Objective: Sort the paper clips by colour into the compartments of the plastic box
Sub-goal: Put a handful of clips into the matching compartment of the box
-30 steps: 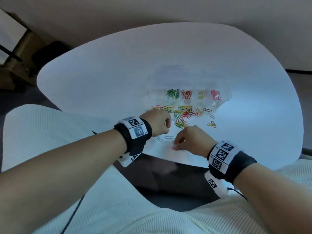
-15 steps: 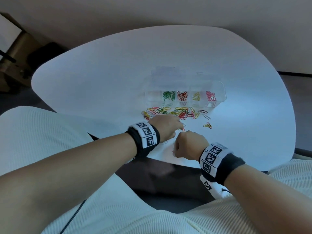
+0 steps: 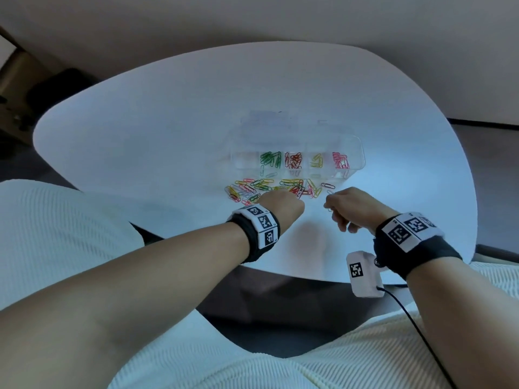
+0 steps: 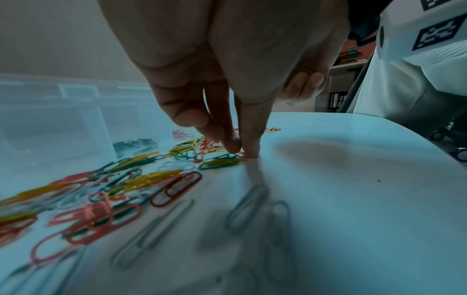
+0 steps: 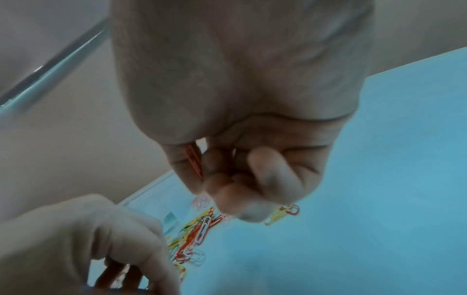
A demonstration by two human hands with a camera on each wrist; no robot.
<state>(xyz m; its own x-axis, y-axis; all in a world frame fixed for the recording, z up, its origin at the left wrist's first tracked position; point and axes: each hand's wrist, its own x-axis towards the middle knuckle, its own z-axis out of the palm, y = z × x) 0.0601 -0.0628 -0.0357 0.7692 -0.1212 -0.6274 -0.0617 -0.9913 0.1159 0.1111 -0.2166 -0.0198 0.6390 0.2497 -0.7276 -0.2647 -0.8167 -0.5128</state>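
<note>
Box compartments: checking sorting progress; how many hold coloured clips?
4, side by side in the plastic box, left to right: green clips, red clips, yellow clips, pink clips. Pale ones may be hidden.

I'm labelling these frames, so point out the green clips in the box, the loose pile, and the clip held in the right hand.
green clips [image 3: 271,159], head view, middle of the bunch.
loose pile [image 3: 283,187], head view, centre.
held clip [image 5: 194,159], right wrist view, its red wire.

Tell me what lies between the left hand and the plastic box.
Head view: loose paper clips of mixed colours lie between the left hand and the plastic box.
</note>
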